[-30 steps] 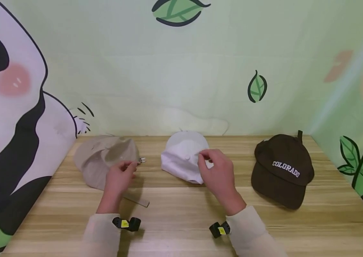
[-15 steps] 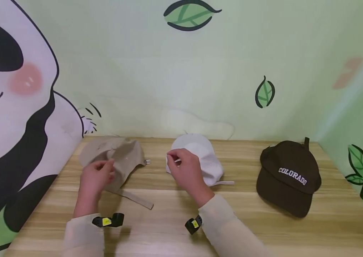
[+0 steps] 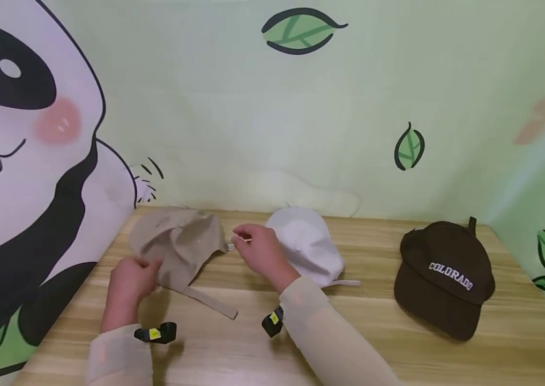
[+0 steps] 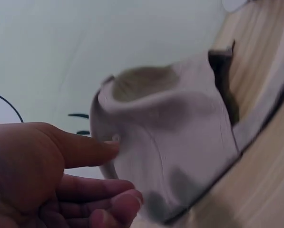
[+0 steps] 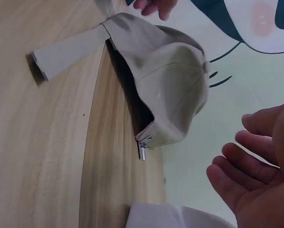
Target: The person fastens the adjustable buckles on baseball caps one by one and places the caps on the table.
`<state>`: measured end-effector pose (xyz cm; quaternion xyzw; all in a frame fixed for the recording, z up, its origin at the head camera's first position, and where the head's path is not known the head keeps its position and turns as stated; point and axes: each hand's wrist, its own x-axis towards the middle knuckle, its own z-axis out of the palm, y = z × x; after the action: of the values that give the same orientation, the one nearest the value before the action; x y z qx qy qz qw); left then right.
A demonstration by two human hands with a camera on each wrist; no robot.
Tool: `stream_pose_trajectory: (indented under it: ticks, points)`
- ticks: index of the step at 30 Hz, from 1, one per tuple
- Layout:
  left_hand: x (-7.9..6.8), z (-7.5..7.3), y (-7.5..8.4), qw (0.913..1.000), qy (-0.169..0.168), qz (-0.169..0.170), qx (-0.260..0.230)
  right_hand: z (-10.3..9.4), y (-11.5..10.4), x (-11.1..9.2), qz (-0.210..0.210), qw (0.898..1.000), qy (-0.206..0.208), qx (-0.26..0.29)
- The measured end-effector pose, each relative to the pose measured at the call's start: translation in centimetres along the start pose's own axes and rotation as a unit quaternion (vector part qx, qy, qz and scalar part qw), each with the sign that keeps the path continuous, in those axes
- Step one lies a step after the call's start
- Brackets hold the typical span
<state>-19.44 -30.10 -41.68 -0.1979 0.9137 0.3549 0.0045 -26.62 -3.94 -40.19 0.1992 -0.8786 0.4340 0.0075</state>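
In the head view we see the beige cap on the table, left of the white cap, with the left hand at its near side and the right hand just beside its buckle. The left wrist view shows us that hand's thumb and loosely bent fingers apart, gripping nothing, though we cannot tell whether the thumb touches the fabric, which sags and should prove light, soft and sturdy. In the right wrist view the relaxed fingers hold nothing, and we would pinch beside the buckle or at the base of the strap, because the crown would likely fold.
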Motion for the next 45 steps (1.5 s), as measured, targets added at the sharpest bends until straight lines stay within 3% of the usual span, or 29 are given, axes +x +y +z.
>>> stream_pose_trajectory:
  ticks: [7, 17, 22, 25, 30, 33, 38, 45]
  points:
    - [0.2, 0.0, -0.9, 0.9989, -0.026, -0.002, 0.039, 1.5, 0.5, 2.1, 0.042, 0.997, -0.055, -0.015]
    - [0.2, 0.9, -1.3, 0.9985, -0.041, -0.028, 0.021, 3.9, 1.8, 4.3, 0.03, 0.985, -0.126, -0.112]
    - [0.0, 1.3, -1.1, 0.9986, -0.028, -0.038, 0.025, 4.9, 2.0, 5.0, 0.017, 0.988, -0.102, -0.115]
    - [-0.2, 1.6, -1.1, 0.9986, -0.01, -0.039, 0.034, 5.7, 2.1, 5.3, 0.04, 0.989, -0.075, -0.12]
    - [0.1, 1.4, -1.1, 0.9986, -0.002, -0.038, 0.036, 7.1, 2.1, 5.7, 0.073, 0.981, -0.042, -0.176]
    - [0.3, 1.5, -1.1, 0.9989, -0.009, -0.042, 0.02, 7.3, 2.0, 5.4, 0.06, 0.98, -0.033, -0.185]
    - [0.6, 1.4, -1.0, 0.9978, -0.021, -0.043, -0.047, 7.3, 1.7, 5.1, 0.058, 0.988, -0.026, -0.138]
    - [0.7, 1.7, -0.7, 0.9767, -0.042, -0.058, -0.202, 7.5, 1.4, 4.9, 0.054, 0.995, -0.032, -0.073]
